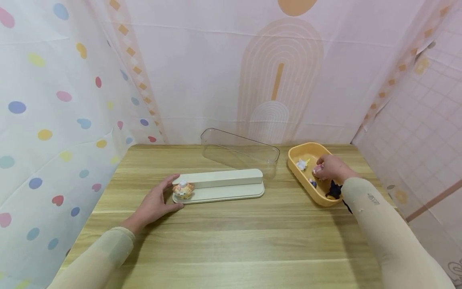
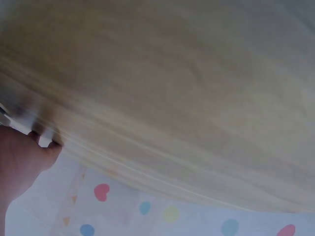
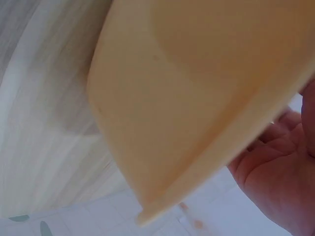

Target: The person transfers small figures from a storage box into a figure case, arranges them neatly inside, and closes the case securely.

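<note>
In the head view my left hand (image 1: 156,202) grips the left end of a cream two-step stand (image 1: 227,186), thumb at the front edge and fingers behind. On the stand's lower step, close to that hand, sits a small orange-and-yellow figurine (image 1: 183,190) with a white top. My right hand (image 1: 333,168) reaches into a yellow tray (image 1: 294,170), its fingers pinching a pink figurine (image 1: 318,170). Around it in the tray lie a white figurine (image 1: 301,164) with a yellow part, a small dark-blue figurine (image 1: 313,183) and a black figurine (image 1: 334,190).
Behind the stand, a clear plastic cover (image 1: 240,150) lies on the wooden table (image 1: 231,241). Patterned curtains (image 1: 195,80) hang along the table's back and sides. The right wrist view is mostly filled by the tray's outer wall (image 3: 162,113).
</note>
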The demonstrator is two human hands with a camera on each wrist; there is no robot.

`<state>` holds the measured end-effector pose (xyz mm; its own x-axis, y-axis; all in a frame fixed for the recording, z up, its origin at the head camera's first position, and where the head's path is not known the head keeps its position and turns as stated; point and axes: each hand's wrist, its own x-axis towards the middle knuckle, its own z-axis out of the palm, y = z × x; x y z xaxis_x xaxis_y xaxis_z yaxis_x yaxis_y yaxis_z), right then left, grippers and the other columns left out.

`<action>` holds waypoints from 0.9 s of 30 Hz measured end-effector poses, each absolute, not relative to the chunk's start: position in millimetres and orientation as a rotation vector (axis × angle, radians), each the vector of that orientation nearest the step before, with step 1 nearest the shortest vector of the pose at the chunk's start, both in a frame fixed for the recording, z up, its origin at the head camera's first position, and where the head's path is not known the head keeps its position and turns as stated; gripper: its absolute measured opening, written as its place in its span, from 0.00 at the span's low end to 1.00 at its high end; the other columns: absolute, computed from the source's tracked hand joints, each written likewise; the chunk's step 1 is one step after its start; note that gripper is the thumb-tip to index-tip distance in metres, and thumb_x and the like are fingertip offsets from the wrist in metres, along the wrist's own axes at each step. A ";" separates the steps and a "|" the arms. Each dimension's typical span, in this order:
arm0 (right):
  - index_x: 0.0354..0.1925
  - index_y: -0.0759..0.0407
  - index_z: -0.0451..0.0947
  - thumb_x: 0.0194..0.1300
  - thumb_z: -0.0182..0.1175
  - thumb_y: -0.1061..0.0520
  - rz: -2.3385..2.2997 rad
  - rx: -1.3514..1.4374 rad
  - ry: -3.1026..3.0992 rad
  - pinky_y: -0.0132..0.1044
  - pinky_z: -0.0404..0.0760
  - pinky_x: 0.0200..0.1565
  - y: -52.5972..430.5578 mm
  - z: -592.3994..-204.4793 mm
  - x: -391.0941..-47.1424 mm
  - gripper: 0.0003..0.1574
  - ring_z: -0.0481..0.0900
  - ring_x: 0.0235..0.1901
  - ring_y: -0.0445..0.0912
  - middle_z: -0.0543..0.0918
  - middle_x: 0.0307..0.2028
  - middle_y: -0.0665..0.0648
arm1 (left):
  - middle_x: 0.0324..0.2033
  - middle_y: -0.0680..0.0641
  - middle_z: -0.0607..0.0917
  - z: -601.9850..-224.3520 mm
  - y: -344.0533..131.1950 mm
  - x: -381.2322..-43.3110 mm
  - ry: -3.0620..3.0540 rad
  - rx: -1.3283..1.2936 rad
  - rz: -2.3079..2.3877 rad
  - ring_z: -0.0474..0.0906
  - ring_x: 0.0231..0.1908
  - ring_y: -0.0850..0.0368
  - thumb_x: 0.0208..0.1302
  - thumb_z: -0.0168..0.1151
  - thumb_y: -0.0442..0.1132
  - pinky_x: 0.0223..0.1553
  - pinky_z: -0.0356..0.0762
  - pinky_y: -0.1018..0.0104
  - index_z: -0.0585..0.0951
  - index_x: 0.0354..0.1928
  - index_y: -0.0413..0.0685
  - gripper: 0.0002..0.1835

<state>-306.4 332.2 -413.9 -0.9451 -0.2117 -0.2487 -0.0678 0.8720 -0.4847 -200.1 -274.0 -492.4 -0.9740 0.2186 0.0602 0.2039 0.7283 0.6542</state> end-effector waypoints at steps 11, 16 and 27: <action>0.62 0.76 0.67 0.68 0.71 0.55 -0.816 -0.186 2.914 0.55 0.83 0.54 337.2 -421.1 -300.8 0.37 0.81 0.52 0.65 0.80 0.56 0.78 | 0.77 0.33 0.72 -492.3 -274.0 -199.8 2.896 0.346 1.106 0.69 0.75 0.30 0.59 0.83 0.49 0.76 0.61 0.28 0.59 0.84 0.60 0.56; 0.61 0.75 0.71 0.67 0.73 0.59 -0.742 -0.285 2.989 0.60 0.82 0.54 337.9 -428.2 -300.8 0.33 0.82 0.48 0.63 0.84 0.51 0.76 | 0.77 0.33 0.71 -492.5 -274.4 -200.5 2.901 0.347 1.100 0.69 0.75 0.30 0.59 0.83 0.50 0.75 0.61 0.27 0.59 0.84 0.59 0.56; 0.59 0.61 0.72 0.71 0.70 0.54 -0.635 -0.308 3.100 0.60 0.81 0.46 341.3 -436.4 -296.0 0.25 0.84 0.43 0.62 0.86 0.49 0.71 | 0.77 0.33 0.71 -492.7 -273.5 -200.2 2.904 0.346 1.089 0.70 0.75 0.30 0.59 0.83 0.51 0.75 0.62 0.27 0.59 0.84 0.60 0.56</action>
